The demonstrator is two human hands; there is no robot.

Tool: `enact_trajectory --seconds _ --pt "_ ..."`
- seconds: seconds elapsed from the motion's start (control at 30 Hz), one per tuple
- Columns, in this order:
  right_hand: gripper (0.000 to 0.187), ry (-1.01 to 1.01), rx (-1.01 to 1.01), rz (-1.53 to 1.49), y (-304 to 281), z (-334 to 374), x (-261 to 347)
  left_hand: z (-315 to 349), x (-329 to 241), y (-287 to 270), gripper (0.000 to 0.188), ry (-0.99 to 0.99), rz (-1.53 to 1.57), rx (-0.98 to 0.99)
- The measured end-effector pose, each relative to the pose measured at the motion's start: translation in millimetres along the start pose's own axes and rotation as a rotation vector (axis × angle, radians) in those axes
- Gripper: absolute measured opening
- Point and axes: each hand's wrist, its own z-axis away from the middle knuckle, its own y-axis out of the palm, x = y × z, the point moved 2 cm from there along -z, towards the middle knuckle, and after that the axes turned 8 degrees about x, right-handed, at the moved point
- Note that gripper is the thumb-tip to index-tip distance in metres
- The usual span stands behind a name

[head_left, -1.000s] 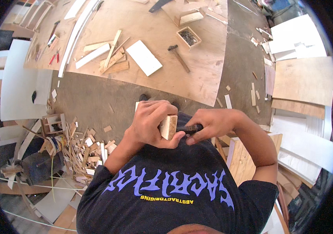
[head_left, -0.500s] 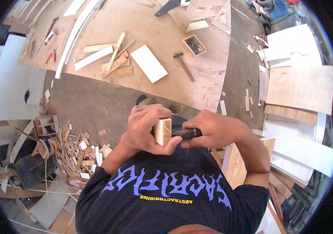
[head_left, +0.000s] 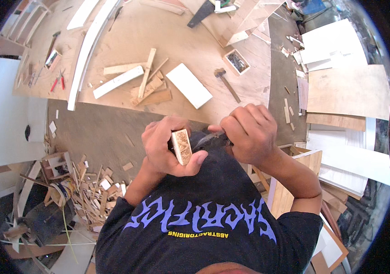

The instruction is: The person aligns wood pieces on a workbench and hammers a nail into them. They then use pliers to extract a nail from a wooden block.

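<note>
Close in front of my dark shirt, my left hand (head_left: 159,145) is wrapped round a wooden block (head_left: 182,147), its rough end grain facing up. My right hand (head_left: 251,133) is closed on a dark-handled tool (head_left: 212,139), whose blurred metal part points left toward the block. The fingers cover much of this tool, so its exact kind cannot be made out. Beyond my hands, a hammer (head_left: 228,86) lies on the plywood worktop (head_left: 126,39), near a small wooden box (head_left: 237,61) of what look like nails. A white board (head_left: 189,85) is left of the hammer.
Several wood strips (head_left: 151,86) lie stacked on the worktop. Red-handled pliers (head_left: 58,81) are at far left, a handsaw (head_left: 202,14) at the back. Offcuts (head_left: 99,187) are heaped on the floor at left. Plywood sheets (head_left: 348,93) lean at right.
My right hand has moved up and a little right, drawing the tool away from the block and turning. My left hand has shifted slightly left, tilting the block. The whole view has shifted.
</note>
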Motion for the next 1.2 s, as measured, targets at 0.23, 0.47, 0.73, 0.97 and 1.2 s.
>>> enact_trajectory --seconds 0.23,0.47,0.73,0.97,1.2 --pt "0.041 0.045 1.184 -1.009 6 -52 11 -14 33 -45 0.047 0.307 0.308 0.245" --pt "0.031 0.273 0.832 -0.715 6 -73 42 -42 74 -75 0.052 0.373 0.445 0.265" --pt "0.02 0.27 -0.044 0.119 12 -71 48 -69 93 -76 0.064 0.051 0.474 0.276" --pt "0.036 0.502 0.938 -1.226 10 -73 28 -87 94 -71 0.061 0.365 0.441 0.58" --pt "0.021 0.381 0.136 -0.154 17 -72 40 -100 101 -82 0.058 0.067 0.376 0.575"
